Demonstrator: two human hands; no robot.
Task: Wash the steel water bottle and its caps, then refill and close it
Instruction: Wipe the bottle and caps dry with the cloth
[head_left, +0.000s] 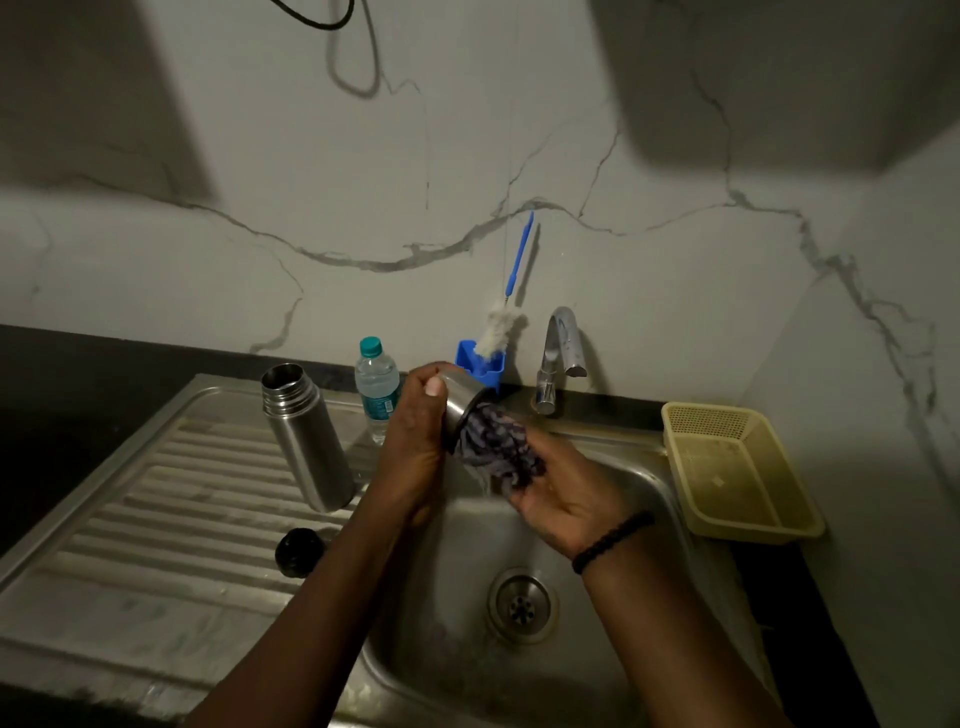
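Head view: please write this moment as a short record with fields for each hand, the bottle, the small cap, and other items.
left hand: grips steel cup cap above sink
right hand: pushes scrubber into the cup cap
steel bottle: open, upright on drainboard
black cap: on the drainboard, near the sink
tap: whether it runs cannot be told
other items: plastic bottle, bottle brush, yellow basket

Left hand (415, 431) curls around the steel cap (460, 405); right hand (561, 493), palm up, fingers cradling the scrubber (498, 447).
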